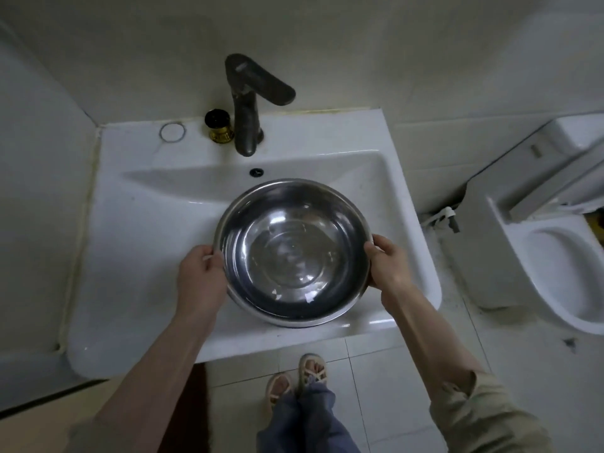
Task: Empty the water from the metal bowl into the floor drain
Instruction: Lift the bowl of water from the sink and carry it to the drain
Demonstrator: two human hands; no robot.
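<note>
A round metal bowl (292,253) with rippling water in its bottom is held level over the white sink (147,223). My left hand (201,279) grips its left rim, thumb over the edge. On the opposite rim my right hand (387,264) holds it the same way. No floor drain shows in this view.
A dark faucet (246,103) stands behind the basin beside a black and gold knob (218,125). A white toilet (555,256) stands to the right. Tiled floor (376,371) and my sandalled feet (295,379) lie below the sink's front edge. Walls close in at left and behind.
</note>
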